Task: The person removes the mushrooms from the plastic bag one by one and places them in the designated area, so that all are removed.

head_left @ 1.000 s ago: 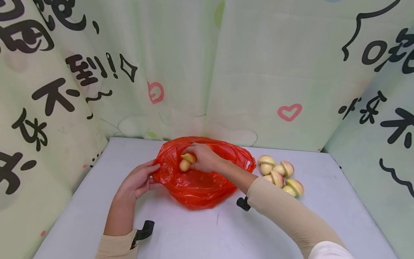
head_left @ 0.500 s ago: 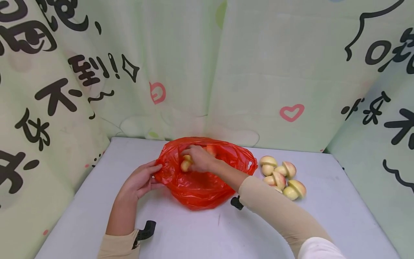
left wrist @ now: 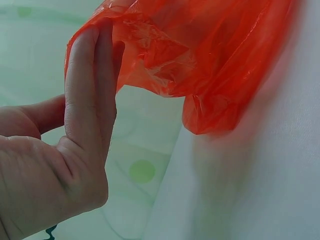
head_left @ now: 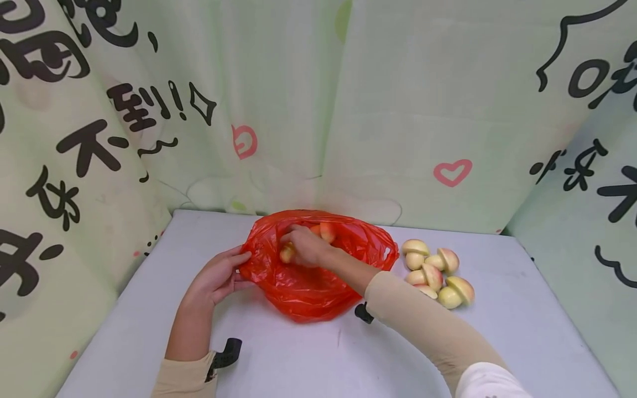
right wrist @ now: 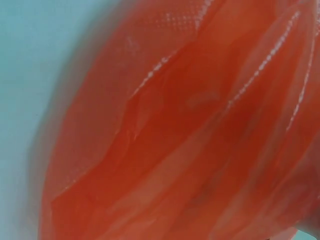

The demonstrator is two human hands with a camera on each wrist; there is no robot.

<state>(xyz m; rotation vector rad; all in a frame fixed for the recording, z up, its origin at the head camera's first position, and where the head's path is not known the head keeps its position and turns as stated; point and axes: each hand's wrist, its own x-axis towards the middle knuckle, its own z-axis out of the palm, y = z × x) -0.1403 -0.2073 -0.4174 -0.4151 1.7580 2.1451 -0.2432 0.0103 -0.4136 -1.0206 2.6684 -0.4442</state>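
A red plastic bag (head_left: pixel 318 298) lies with its mouth spread wide at the middle back of the table. My left hand (head_left: pixel 221 276) pinches the bag's left rim between thumb and fingers; in the left wrist view the long fingers reach up against the plastic. Inside the mouth, my right hand (head_left: pixel 311 249) holds a mushroom (head_left: pixel 287 253) with a yellowish stem, mostly covered by the fingers. Behind that hand, a peach-coloured rounded piece (head_left: pixel 327 232) shows within the bag. Red film (right wrist: pixel 190 125) fills most of the right wrist view and hides the right hand's fingers there.
Several mushrooms (head_left: pixel 432 276) with yellow stems and pinkish caps lie grouped on the white table (head_left: pixel 278 359), right of the bag. A printed curtain (head_left: pixel 378 110) stands behind and along both sides. Black straps (head_left: pixel 229 354) sit at the wrists.
My right hand has sunk deeper into the bag with the mushroom, which is now more hidden. A peach-coloured piece has come into sight behind it. The left hand stays at the rim.
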